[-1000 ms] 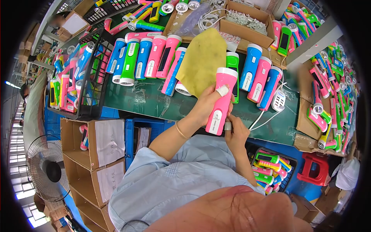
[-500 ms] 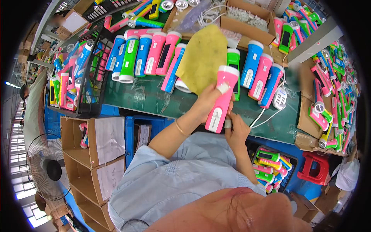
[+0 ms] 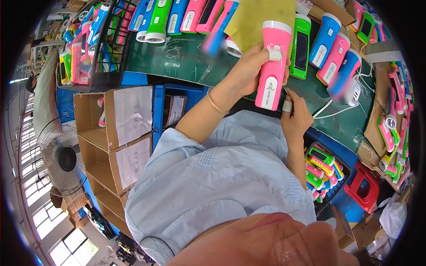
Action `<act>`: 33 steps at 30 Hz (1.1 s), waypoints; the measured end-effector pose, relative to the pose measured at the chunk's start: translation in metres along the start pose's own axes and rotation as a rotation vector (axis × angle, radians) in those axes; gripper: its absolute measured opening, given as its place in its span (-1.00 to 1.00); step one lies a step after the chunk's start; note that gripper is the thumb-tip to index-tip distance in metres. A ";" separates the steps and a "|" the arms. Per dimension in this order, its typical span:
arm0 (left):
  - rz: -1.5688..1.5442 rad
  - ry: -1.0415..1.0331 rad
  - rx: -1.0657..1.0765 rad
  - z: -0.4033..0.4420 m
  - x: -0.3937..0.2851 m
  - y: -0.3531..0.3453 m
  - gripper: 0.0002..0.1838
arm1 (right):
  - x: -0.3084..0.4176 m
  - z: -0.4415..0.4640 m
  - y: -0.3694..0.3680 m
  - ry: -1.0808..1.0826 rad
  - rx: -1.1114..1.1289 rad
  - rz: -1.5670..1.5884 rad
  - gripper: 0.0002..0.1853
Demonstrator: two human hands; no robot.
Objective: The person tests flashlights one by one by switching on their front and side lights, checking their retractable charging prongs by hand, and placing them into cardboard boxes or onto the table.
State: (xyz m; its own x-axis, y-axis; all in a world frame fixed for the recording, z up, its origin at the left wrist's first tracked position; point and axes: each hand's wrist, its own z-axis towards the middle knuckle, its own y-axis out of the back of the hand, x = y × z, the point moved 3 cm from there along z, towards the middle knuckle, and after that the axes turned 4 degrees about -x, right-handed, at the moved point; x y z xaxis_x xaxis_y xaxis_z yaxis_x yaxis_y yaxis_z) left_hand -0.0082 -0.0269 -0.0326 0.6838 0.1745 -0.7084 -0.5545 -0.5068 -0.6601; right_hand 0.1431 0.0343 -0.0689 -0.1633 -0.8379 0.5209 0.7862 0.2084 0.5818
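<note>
My left hand (image 3: pixel 255 66) is wrapped round a pink flashlight (image 3: pixel 277 55) with a white head, its thumb in a white wrap lying across the front. The flashlight is upright in view, head away from me. Just below its lower right side is my right hand (image 3: pixel 296 111), fingers curled, one wearing a pale wrap; whatever its fingertips hold is too small to tell. Behind the held flashlight lie a yellow cloth-like sheet (image 3: pixel 257 22) and a green flashlight (image 3: pixel 301 48) with a dark panel. Blue and pink flashlights stand in a row on the green table (image 3: pixel 186 64).
A black basket of flashlights (image 3: pixel 120 44) is at the left, above cardboard shelves (image 3: pixel 95 128) and a fan (image 3: pixel 66 158). White cables and a power strip (image 3: pixel 353 93) are at the right. Below are another flashlight basket (image 3: pixel 344 177) and a red stool (image 3: pixel 364 188).
The view has tilted down, so the table, hands and flashlights sit higher and further right in the picture. My left hand still grips the pink flashlight.
</note>
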 end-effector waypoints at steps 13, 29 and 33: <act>0.081 -0.044 -0.102 -0.011 0.005 0.011 -0.67 | 0.001 -0.002 -0.002 -0.015 0.045 -0.013 -0.77; 2.107 -0.969 -2.193 -0.433 -0.189 0.203 -0.57 | 0.000 -0.006 -0.005 0.055 0.088 0.026 -0.85; 1.628 -0.132 -2.128 -0.529 -0.156 0.268 -0.46 | 0.006 -0.004 -0.004 0.141 0.051 0.014 -0.85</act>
State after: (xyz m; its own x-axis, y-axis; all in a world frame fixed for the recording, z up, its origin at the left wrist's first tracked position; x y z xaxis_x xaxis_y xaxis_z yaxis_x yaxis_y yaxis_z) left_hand -0.0129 -0.6361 0.0336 0.4358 -0.8743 -0.2138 0.5547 0.0738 0.8288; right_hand 0.1417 0.0261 -0.0704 -0.0646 -0.8963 0.4387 0.7557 0.2431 0.6081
